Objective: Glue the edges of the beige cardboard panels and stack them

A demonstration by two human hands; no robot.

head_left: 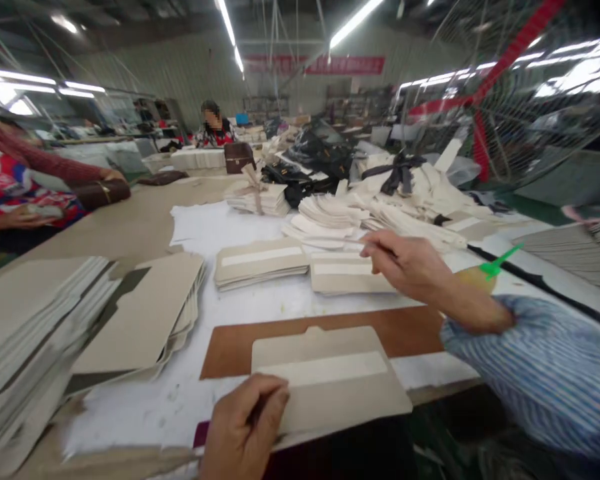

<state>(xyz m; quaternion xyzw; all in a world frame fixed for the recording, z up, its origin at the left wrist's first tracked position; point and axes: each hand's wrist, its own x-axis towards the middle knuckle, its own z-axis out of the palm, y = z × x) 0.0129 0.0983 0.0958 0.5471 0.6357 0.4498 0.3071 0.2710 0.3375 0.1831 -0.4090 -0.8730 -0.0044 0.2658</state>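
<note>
Down at the bottom edge of the frame, the left hand (245, 430) has its fingers curled tight on the near left corner of a beige card piece (330, 383). The piece lies flat, pale strip facing up, half across a brown board (410, 330) at lower centre. That grip looks good to me: pinning one corner should stop the piece sliding, and keeping it square on the board would protect the white table cover (260, 307). Over at lower left, loose piles of grey card (145, 313) fan out, well apart from the hands. Up at centre right, the right hand (405, 263) reaches over a stack of like pieces (340, 277), fingers bunched narrow at the top sheet; whether they grip anything, I cannot tell. Lifting a single sheet by its edge would be the tidy way. Just beside that wrist sits a bottle with a green nozzle (483, 275). Further back, heaps of cut pieces, then a seated person (25, 187) at upper left and a big fan (505, 87) at upper right.
</note>
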